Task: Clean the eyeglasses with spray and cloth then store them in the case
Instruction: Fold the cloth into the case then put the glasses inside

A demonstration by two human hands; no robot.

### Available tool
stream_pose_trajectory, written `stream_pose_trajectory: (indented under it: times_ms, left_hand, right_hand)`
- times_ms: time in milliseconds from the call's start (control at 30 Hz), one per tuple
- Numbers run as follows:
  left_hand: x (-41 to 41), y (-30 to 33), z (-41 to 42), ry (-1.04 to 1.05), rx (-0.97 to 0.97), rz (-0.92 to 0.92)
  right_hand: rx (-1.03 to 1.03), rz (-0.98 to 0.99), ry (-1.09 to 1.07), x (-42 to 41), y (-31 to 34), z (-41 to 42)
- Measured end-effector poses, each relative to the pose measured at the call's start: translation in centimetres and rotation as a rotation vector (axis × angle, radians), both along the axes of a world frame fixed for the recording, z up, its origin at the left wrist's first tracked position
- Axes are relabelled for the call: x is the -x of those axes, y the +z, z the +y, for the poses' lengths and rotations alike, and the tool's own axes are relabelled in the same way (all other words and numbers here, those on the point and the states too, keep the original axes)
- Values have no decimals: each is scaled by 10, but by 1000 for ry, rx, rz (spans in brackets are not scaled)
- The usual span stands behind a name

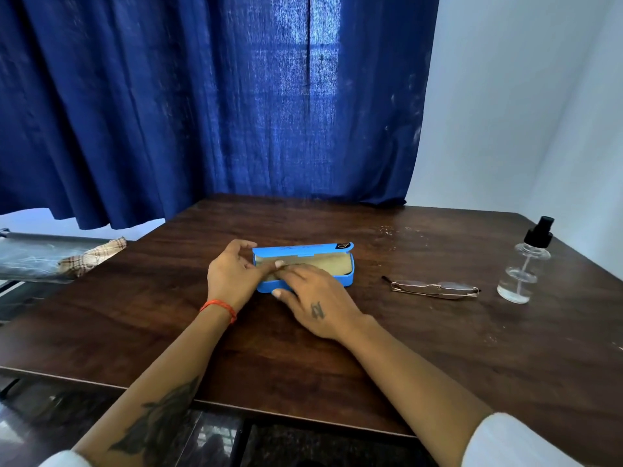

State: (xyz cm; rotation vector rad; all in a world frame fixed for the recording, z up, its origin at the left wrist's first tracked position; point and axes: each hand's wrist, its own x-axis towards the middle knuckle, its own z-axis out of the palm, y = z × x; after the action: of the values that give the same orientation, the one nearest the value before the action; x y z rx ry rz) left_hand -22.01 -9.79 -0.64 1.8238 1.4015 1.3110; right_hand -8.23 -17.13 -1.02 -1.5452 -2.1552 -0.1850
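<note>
Case [305, 267] open at table [303, 365] centre, left hand [232, 274] steadying its left end, right hand [310, 298] fingers loosely spread on the cloth [332, 266] inside, gripping nothing; glasses [435, 288] lie folded, long axis left-right, right of the case, nearer the right hand, spray [524, 264] beyond

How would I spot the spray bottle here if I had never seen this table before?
Start at the dark wooden table in front of the blue curtain and follow it to its far right side. Past the blue case under both hands and the folded eyeglasses, the spray bottle stands upright. It is the only clear container, with a black pump top and a little liquid inside.
</note>
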Motion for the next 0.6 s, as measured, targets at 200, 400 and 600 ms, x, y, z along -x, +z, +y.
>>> stream_pose_trajectory:
  times_ms: [200,400,600]
  left_hand:
    - [6,-1,4,-27,-132,49]
    - [1,-5,5,-214,-16,-90]
    - [-4,-8,4,-208,-60,-86]
  right_hand:
    - [133,-75,-81,5,-2,8]
    - [197,-67,-143,10,-2,14]
    - [46,-19,-123,0,-5,2]
